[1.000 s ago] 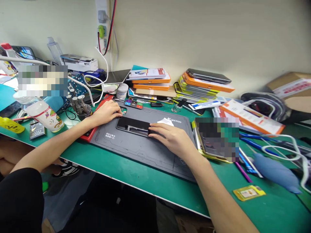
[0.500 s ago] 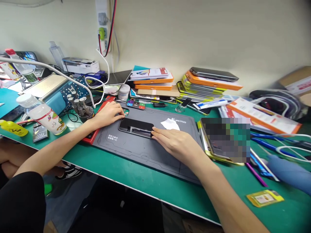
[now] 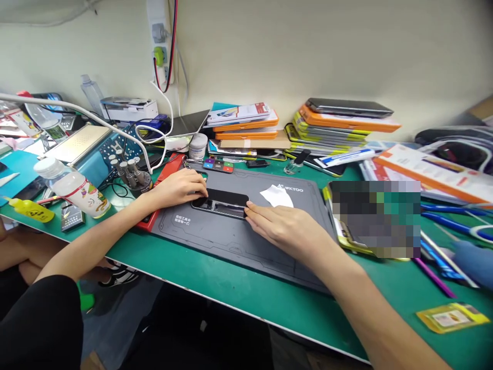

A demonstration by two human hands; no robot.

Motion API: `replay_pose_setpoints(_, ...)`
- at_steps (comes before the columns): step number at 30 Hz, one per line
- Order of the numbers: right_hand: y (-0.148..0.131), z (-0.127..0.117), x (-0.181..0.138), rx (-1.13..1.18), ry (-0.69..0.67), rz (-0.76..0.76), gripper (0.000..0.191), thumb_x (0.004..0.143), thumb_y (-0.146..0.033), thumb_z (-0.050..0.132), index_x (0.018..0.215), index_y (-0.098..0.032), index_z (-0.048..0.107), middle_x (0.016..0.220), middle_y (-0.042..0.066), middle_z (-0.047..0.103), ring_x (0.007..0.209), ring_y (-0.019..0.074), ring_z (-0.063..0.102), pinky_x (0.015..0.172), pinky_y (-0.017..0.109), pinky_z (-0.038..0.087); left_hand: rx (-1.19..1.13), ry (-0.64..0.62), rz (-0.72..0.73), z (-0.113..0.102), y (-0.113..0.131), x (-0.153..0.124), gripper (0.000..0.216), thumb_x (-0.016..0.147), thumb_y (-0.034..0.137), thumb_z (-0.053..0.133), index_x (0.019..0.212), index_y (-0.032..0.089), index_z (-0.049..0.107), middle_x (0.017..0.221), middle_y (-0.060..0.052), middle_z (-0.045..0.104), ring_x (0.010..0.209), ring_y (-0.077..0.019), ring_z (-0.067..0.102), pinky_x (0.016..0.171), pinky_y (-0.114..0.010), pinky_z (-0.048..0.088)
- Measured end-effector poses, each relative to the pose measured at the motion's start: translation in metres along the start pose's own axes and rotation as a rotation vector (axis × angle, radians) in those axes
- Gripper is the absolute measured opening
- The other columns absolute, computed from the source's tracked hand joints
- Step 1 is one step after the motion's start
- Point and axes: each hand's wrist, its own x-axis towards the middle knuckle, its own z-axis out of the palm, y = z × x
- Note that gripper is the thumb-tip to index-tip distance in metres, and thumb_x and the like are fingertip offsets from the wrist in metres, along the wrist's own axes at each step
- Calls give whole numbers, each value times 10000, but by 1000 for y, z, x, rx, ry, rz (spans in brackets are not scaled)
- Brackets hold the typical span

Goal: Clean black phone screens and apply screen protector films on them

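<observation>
A black smartphone (image 3: 227, 206) lies flat on the dark grey work mat (image 3: 231, 241), its glossy face up and reflecting light. My left hand (image 3: 183, 187) has its fingers held together and bent over the phone's far left corner. At the other end, my right hand (image 3: 279, 223) pinches the right edge between thumb and fingers. A crumpled white wipe (image 3: 276, 196) rests on the mat just beyond my right hand. Part of the phone's left end is covered by my left fingers.
Left of the mat stand a screwdriver holder (image 3: 133, 177) and a drink bottle (image 3: 75, 187). Stacked boxes (image 3: 246, 123) line the wall. A pixelated flat item (image 3: 375, 218), blue-handled tools (image 3: 450, 218) and a yellow packet (image 3: 452, 317) lie to the right. Another person's leg (image 3: 23, 246) shows at lower left.
The whole view has shifted, so the bench appears farther right. My left fingertips have moved slightly right, onto the phone's corner. My right hand stays at the phone's right end.
</observation>
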Motion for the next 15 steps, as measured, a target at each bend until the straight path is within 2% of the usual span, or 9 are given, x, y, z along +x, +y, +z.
replay_pose_setpoints(6, -2, 0, 3, -102, 36, -59, 208, 1019, -98, 604, 1071, -105, 805, 1156, 155, 837, 729, 210, 785, 670, 350, 611, -32, 12, 11, -1, 6, -2, 248, 1023, 465, 686, 1055, 243, 791, 1160, -80, 779, 1125, -241, 711, 1029, -395, 528)
replay_pose_setpoints(11, -3, 1, 1, -169, 42, -94, 189, 998, -75, 625, 1073, -102, 796, 1168, 150, 836, 735, 195, 780, 668, 334, 607, -1, 15, 43, 0, 5, -4, 317, 943, 502, 785, 1080, 216, 785, 1328, -124, 751, 1230, -283, 705, 1082, -442, 524)
replay_pose_setpoints(15, -3, 1, 0, -113, 40, -57, 194, 983, -76, 655, 1101, -124, 802, 1179, 144, 835, 742, 204, 787, 686, 345, 620, -13, 4, 30, 3, 3, -5, 302, 934, 493, 797, 1075, 226, 786, 1381, -112, 746, 1278, -294, 702, 1109, -448, 523)
